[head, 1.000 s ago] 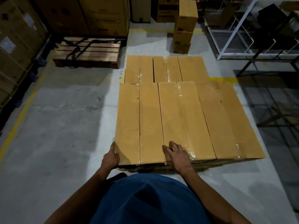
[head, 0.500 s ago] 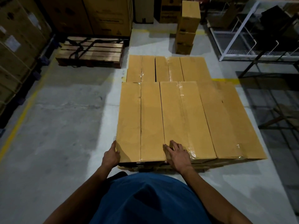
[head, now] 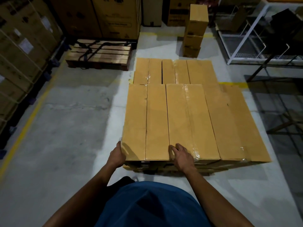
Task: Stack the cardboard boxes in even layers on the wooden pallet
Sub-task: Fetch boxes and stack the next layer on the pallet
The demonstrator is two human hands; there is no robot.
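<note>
On the concrete floor (head: 65, 145) directly ahead of the person, a layer of long cardboard boxes (head: 188, 118) lies flat, side by side and touching along their long edges. Three boxes make up the near row; a second row (head: 175, 72) sits behind it, end to end with the first. The wooden pallet (head: 203, 170) beneath shows only as a dark strip under the near ends.

Left hand (head: 117, 155): pressed against the outer left side of the leftmost box (head: 146, 122) at its near corner, thumb on the top edge. The fingers are hidden behind the box side, so how far they curl cannot be told.

Right hand (head: 182, 155): laid on the near end of the middle box (head: 191, 122), fingers bent at the seam between it and the leftmost box. Whether they reach into the seam cannot be told.

Surroundings: a second pallet (head: 100, 54) with a dark strap (head: 91, 49) lying across it stands on the floor to the left and beyond, well apart from the load. A short stack of smaller boxes (head: 196, 28) stands just beyond the far row. Large strapped cartons (head: 21, 51) line the left side, with further tall cartons (head: 114, 15) along the back. A white wire rack (head: 242, 40) and a dark metal frame (head: 282, 99) stand near the right side of the load. A yellow line (head: 24, 128) runs along the floor on the left.
</note>
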